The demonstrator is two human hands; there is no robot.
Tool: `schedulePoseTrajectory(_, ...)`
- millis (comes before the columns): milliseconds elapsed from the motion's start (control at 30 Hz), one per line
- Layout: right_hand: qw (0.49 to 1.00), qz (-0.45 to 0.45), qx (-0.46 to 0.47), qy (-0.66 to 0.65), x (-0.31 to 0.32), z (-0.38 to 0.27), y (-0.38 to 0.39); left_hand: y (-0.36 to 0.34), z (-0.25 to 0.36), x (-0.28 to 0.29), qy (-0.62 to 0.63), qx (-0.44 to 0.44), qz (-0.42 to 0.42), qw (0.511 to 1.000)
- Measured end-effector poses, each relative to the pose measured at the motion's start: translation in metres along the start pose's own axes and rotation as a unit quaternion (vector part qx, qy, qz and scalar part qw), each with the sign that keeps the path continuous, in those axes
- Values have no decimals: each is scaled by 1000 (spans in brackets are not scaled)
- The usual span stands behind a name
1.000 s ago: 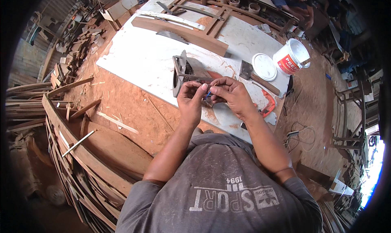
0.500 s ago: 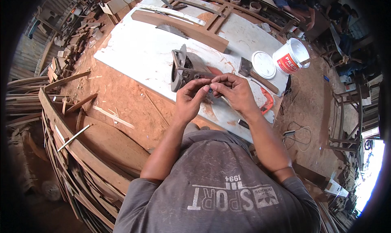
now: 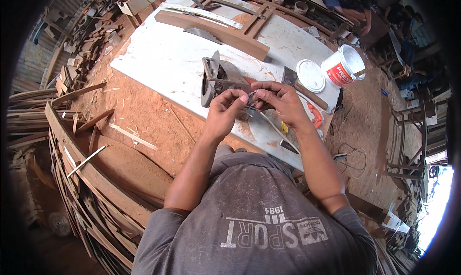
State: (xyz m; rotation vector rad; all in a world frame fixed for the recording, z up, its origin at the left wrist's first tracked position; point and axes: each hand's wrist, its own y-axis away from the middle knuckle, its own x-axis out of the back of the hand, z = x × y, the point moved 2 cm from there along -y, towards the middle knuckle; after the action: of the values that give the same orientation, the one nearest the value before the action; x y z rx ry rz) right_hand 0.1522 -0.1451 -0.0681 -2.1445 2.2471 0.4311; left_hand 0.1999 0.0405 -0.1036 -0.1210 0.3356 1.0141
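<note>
My left hand (image 3: 223, 114) and my right hand (image 3: 283, 104) meet over the near side of the white table (image 3: 144, 73). Each hand is closed in a fingertip pinch. Between them are thin wire ends (image 3: 250, 94), with a bit of blue showing; the fingers hide most of them. A pale cable (image 3: 274, 127) runs from beneath my right hand toward the table's near edge. Just beyond my fingers rests a dusty circular saw (image 3: 222, 78), its toothed blade pointing up. A small yellow thing (image 3: 284, 127) lies beside my right wrist.
Right of my hands are a wooden-handled hammer (image 3: 309, 95), an orange tool (image 3: 315, 115), a white lid (image 3: 311, 76) and a white bucket (image 3: 344, 66). A plank (image 3: 216, 36) and loose saw blade (image 3: 201, 34) lie farther back. Bent timber strips (image 3: 96, 179) fill the left. Another person (image 3: 348, 6) sits far right.
My fingertips have drawn slightly apart, and thin wire now shows between them. My right hand has shifted a little, and the yellow thing has come into view.
</note>
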Motion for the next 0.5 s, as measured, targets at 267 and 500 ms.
schedulePoseTrajectory(267,992,30,98,78,-16,11,-1,3,2,1,40,-30,26,998)
schedulePoseTrajectory(500,937,39,244,249,-11,4,-8,4,6,3,26,-15,42,999)
